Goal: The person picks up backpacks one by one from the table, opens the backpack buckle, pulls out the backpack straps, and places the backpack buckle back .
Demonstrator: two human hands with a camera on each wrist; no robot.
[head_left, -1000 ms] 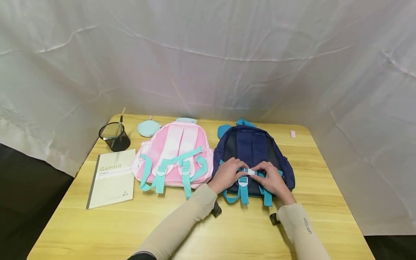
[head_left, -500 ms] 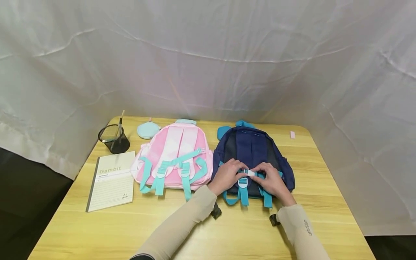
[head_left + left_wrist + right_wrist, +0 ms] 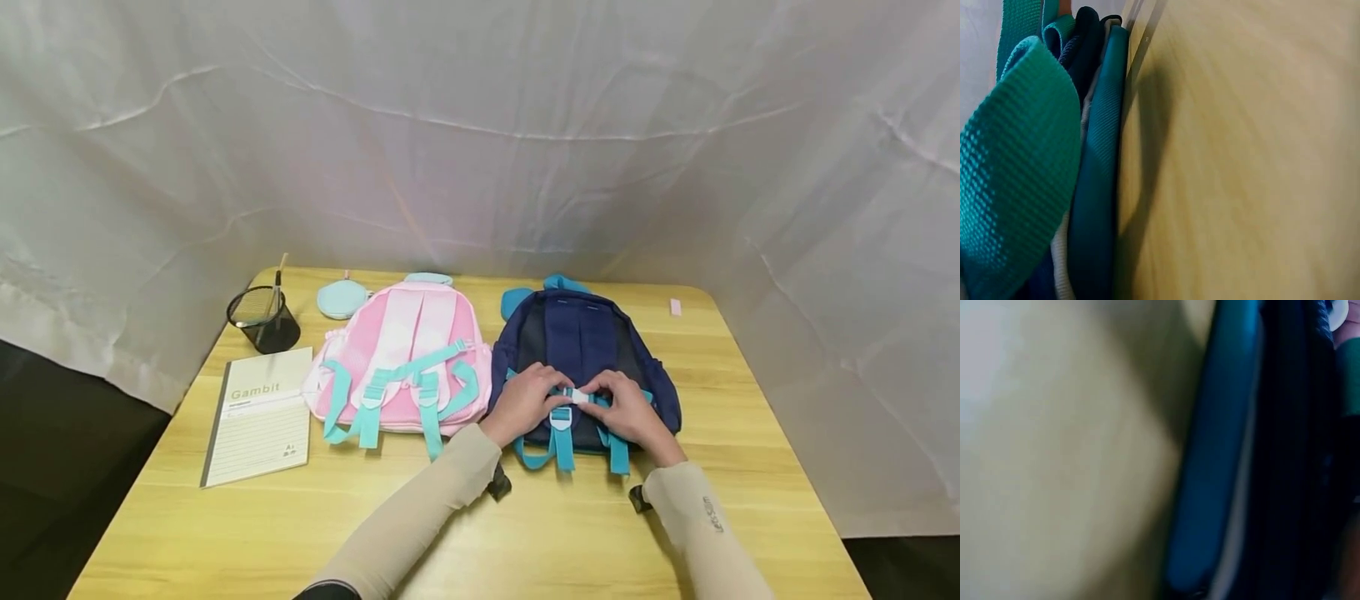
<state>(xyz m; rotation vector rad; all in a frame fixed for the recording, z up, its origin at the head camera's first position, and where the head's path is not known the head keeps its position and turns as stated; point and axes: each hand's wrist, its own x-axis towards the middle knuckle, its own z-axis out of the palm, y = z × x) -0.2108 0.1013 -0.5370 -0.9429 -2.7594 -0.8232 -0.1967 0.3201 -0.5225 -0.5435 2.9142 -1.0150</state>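
A navy backpack [image 3: 581,333] lies on the table with its shoulder straps facing up. Over its lower half, a white buckle [image 3: 579,397] on teal webbing sits between my two hands. My left hand [image 3: 528,402] pinches the buckle's left end with thumb and fingers. From the other side, my right hand [image 3: 628,410] pinches its right end. Below them a teal strap [image 3: 562,450] hangs toward the front of the table. In the left wrist view a teal strap loop [image 3: 1019,169] fills the near side. The right wrist view catches the bag's teal bottom edge [image 3: 1213,462], blurred.
Left of the navy bag lies a pink backpack [image 3: 472,321] with mint straps, a round light-blue pouch [image 3: 341,298] beside it. Farther left are a notebook [image 3: 258,421] and a black mesh pen holder [image 3: 276,329]. A small pink piece [image 3: 676,307] lies at the back right.
Both hands stay at the buckle with almost no movement. My right forearm has shifted very slightly to the right.
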